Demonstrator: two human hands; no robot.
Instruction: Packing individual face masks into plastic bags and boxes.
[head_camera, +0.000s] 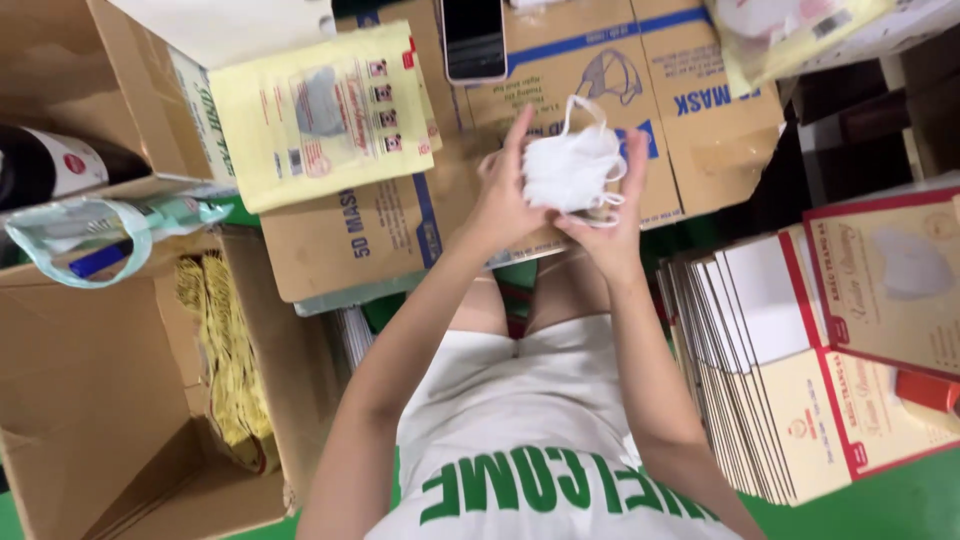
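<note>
A small stack of white face masks (572, 168) is held up between both hands, out over a flattened cardboard box (600, 110) that serves as the bench. The left hand (503, 190) is curled closed on the stack's near-left edge, thumb and fingers pinching it; the right hand (615, 215) is cupped shut round the other side, fingertips up on top. Thin ear loops (585, 105) are seen sticking up above the stack and trailing below the right hand. Just beyond the left hand a dark phone (473, 38) lies on the box; further left, a yellow printed pouch (325, 110) rests on another box. Well off to the right of the right hand, flat red-edged cartons (790, 370) are stacked on edge. A risk is judged here: the grip is only on the edges, so the stack could fan out or a mask could slide free, and a loose loop could be snagged on a finger
</note>
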